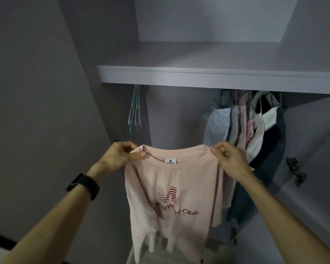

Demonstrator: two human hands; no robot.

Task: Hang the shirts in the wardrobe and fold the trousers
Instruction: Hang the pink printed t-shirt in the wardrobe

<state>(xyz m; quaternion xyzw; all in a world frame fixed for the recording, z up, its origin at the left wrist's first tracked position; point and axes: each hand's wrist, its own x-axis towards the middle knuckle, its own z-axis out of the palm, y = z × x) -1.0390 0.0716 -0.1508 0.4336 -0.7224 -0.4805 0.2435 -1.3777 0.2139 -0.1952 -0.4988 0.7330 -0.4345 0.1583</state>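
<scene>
Pink T-shirt (pixel 171 187) of soft, limp cotton hangs before the open wardrobe, neck up and hem down, its long axis vertical and its red wavy print facing the camera. The left hand (pixel 120 157), a black band (pixel 84 186) on its wrist, pinches one shoulder; the right hand (pixel 231 161) pinches the other. Behind, thin wire hangers (pixel 134 109) dangle at left and hung shirts (pixel 246 126) bunch at right, under a flat grey shelf (pixel 198 77).

Hangers (pixel 135 109) left (clothes (pixel 246 128) right)
</scene>
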